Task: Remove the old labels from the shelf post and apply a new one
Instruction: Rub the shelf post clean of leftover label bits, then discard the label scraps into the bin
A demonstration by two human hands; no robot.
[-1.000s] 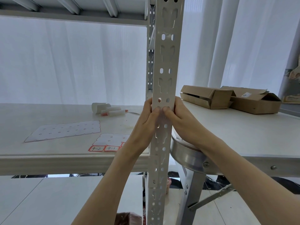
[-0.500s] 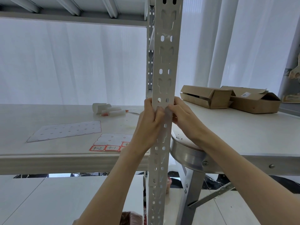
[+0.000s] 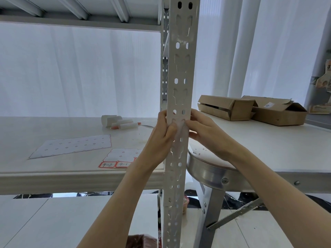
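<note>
Shelf post (image 3: 180, 68): the white perforated upright stands at the centre of the view, running from 12 to 6 o'clock. Both hands are on it at mid-height. The left hand (image 3: 159, 140) wraps its fingers round the post's left edge, with the thumb on the front face. The right hand (image 3: 206, 129) clamps the right edge the same way. Both thumbs press on a pale patch (image 3: 180, 130); I cannot tell if it is a fresh label or leftover paper.

No old label shows on the visible face, so the stripping looks done or nearly so. Pressing down the new label is probably the step in hand.

At 8 o'clock of the hands, the rack's shelf (image 3: 26, 133) carries a large label sheet (image 3: 71, 145) and a smaller sheet (image 3: 123, 154) whose red-edged labels read 4-2 and 4-1. At 9 o'clock lie markers (image 3: 125, 125) beside a white roll (image 3: 108, 120). At 3 o'clock a desk (image 3: 268, 144) holds two cardboard boxes (image 3: 225, 108). White curtains (image 3: 80, 68) hang behind.
</note>
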